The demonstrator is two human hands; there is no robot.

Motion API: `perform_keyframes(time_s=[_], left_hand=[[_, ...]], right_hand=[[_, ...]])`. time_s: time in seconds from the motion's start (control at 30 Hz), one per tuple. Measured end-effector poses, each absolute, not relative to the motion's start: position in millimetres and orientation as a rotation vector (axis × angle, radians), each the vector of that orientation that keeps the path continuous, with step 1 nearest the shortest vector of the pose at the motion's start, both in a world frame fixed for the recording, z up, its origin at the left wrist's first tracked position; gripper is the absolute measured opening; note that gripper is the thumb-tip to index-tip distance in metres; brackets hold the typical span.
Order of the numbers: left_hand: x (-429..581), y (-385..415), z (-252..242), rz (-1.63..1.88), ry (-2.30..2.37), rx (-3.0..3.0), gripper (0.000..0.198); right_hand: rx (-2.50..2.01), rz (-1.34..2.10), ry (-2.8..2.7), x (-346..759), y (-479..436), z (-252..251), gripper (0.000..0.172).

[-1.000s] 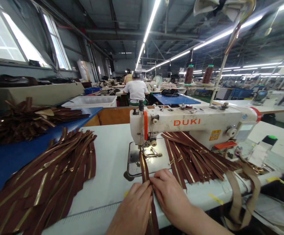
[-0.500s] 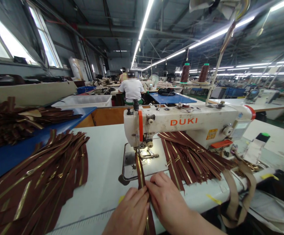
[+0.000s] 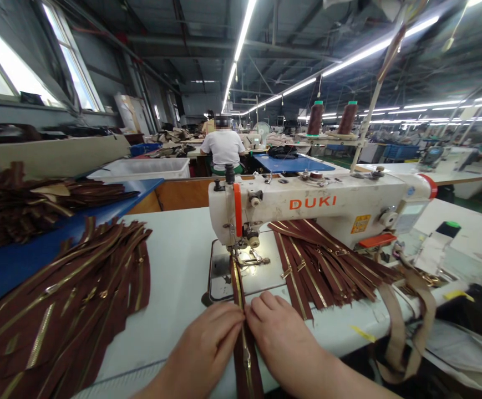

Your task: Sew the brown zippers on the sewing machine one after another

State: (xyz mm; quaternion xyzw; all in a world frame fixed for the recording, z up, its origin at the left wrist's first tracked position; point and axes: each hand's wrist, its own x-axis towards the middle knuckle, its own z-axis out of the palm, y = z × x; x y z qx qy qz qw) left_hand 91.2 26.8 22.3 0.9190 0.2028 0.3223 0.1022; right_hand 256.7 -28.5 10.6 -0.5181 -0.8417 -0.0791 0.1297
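Observation:
A brown zipper (image 3: 248, 363) with gold teeth runs from under the presser foot of the white sewing machine (image 3: 274, 202) down toward me. My left hand (image 3: 207, 341) pinches its left edge, fingers pressed together. On the opposite edge, my right hand (image 3: 280, 338) has its fingers curled closed on the tape; the fingertips are partly hidden. A gold slider shows on the zipper just below both hands. The metal needle plate (image 3: 219, 274) lies ahead of my fingers, lit by the machine's lamp.
Brown zippers form a large pile (image 3: 78, 299) on the left and another bunch (image 3: 319, 271) right of the needle. More brown strips (image 3: 28, 205) lie on a blue table. Beige straps (image 3: 417, 321) hang at the right edge. A person in a white shirt (image 3: 223, 149) sits ahead.
My left hand has shifted left and back, off the middle of the zipper to its edge. The gold slider now shows between my hands. My right hand has stayed nearly in place.

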Motion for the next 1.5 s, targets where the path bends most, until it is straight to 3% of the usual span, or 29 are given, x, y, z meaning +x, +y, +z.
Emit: perform_keyframes(time_s=[0.3,0.67,1.07,1.5], left_hand=[[92,54,26,0.548,0.508,2.873,0.022],[91,49,24,0.631,0.529,2.802,0.023],[91,51,24,0.618,0.525,2.824,0.025],[91,51,27,0.559,0.551,2.833,0.021]], right_hand=[[-1.491,-0.276,-2.511,257,-28,15,0.019],[-1.454,0.021,-2.398,286,-29,21,0.019],[-1.342,-0.182,-2.546,280,-20,13,0.009],[-1.395,-0.16,-2.495,279,-26,16,0.015]])
